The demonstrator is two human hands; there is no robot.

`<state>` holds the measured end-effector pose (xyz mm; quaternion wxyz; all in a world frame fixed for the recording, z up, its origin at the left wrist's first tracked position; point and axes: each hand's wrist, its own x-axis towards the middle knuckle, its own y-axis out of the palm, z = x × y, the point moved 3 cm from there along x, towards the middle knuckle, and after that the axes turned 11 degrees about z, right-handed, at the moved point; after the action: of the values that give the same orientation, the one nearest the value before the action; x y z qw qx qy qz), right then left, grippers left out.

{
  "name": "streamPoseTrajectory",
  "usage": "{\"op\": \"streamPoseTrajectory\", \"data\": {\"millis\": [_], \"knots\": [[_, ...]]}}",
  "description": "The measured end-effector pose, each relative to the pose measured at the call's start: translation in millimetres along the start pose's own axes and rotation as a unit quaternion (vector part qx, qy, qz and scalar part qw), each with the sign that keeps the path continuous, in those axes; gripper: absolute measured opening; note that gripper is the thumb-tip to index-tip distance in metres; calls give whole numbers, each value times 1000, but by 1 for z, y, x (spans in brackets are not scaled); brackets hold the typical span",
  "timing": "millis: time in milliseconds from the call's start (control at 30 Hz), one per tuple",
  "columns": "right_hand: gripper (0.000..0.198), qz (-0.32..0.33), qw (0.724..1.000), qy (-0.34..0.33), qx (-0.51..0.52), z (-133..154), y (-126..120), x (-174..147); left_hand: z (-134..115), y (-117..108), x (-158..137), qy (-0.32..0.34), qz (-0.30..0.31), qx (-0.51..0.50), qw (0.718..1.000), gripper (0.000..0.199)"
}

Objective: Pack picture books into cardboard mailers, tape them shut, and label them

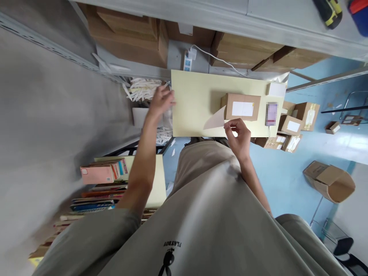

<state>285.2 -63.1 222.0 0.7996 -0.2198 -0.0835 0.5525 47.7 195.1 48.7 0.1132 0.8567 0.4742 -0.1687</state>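
Observation:
Between the thumb and finger of my right hand (238, 136) is the corner of a thin pinkish-white sheet of paper (215, 119), which hangs over the table. Just beyond it a closed cardboard box (257, 105) rests on the pale yellow tabletop (195, 103), with a white label (243, 109) on its face. My left hand (162, 100) is past the table's left edge with its fingers apart, holding nothing. Below and beside it lies a heap of white paper strips (143, 89).
A phone (271, 114) with a cable and a small white box (276, 89) lie at the table's right end. Behind stands a power strip (188, 62). Large cartons (129, 38) fill the shelf. Parcels (293, 126) are stacked on the right; books (97, 174) sit at lower left.

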Motion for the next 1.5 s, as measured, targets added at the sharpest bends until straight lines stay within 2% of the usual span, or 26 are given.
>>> {"op": "streamPoseTrajectory", "data": {"millis": [33, 100, 200, 333, 533, 700, 867, 967, 1033, 1133, 1300, 1500], "knots": [[20, 0, 1000, -5, -2, -4, -3, 2, -8, 32, -17, -23, 31, -29, 999, 59], [20, 3, 1000, -12, -12, -12, -10, 6, -31, 90, -54, -30, 97, -62, 993, 60], [19, 18, 999, -14, -29, -21, -21, 12, -65, 155, -96, -34, 156, -91, 983, 58], [18, 57, 998, -26, -29, -31, -40, 21, -86, 205, -111, -41, 162, -104, 980, 59], [18, 135, 991, -20, -11, -58, -69, 32, -76, 255, -97, -56, 49, -109, 991, 50], [21, 164, 986, 3, 27, -89, -98, 34, -67, 287, -92, -83, -40, -111, 989, 43], [31, 87, 992, 73, 60, -151, -146, 47, -63, 310, -89, -111, -83, -106, 985, 48], [35, 78, 984, 130, 89, -193, -165, 58, -64, 321, -88, -115, -89, -97, 985, 49], [39, 103, 975, 153, 124, -213, -169, 64, -66, 328, -88, -117, -92, -95, 984, 51], [44, 147, 957, 178, 176, -228, -166, 69, -68, 335, -89, -119, -102, -95, 983, 52], [42, 165, 942, 189, 222, -233, -157, 75, -71, 339, -91, -128, -102, -86, 983, 52], [44, 170, 936, 187, 245, -231, -150, 80, -72, 330, -90, -126, -100, -82, 984, 53]]}}
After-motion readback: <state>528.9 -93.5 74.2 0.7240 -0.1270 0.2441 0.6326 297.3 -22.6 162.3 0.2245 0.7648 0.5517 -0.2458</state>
